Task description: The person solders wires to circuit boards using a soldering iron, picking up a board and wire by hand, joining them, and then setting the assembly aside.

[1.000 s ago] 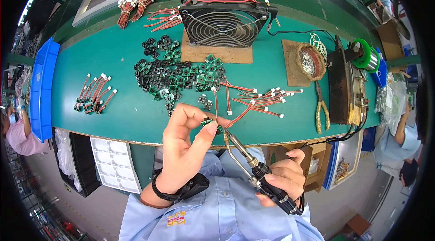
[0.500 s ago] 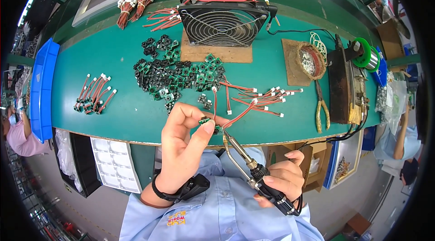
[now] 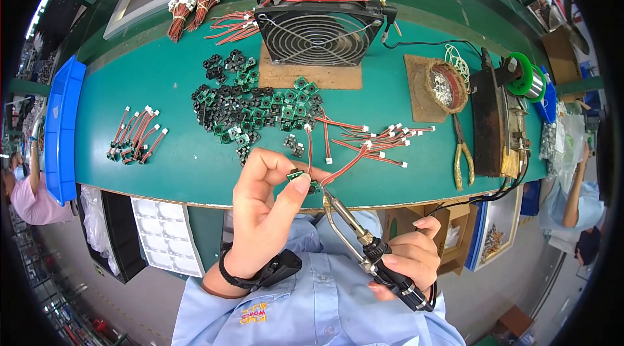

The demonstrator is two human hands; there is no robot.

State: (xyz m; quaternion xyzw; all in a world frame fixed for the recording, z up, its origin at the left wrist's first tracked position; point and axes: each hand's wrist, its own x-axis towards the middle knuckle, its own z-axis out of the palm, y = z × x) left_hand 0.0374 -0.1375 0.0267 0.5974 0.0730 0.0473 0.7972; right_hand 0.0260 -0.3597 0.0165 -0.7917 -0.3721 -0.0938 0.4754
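Between the thumb and fingers of my left hand [image 3: 265, 199] are small green circuit boards [image 3: 314, 187], partly hidden by the fingertips. One red-and-black wire lead [image 3: 310, 151] with a white connector rises from the pinch. A second lead [image 3: 346, 166] slants away to the right from the board edge. My right hand [image 3: 415, 256] is wrapped round a black soldering iron [image 3: 376, 250] with a thin curved metal feed tube [image 3: 338, 234] alongside. Its tip is close to the boards and the second lead's end; whether it touches cannot be made out.
A heap of camera-like boards [image 3: 240, 108] lies mid-table, with loose leads [image 3: 383, 141] beside it. Wired boards [image 3: 133, 141] sit left, near a blue bin [image 3: 62, 128]. A fan [image 3: 318, 34] stands behind; pliers [image 3: 463, 157], a solder spool [image 3: 528, 77] and a tin of scraps [image 3: 444, 88] are right.
The soldering iron and my right hand have shifted slightly right and down. My left hand has edged right with the boards, and the slanting lead has moved a little with them.
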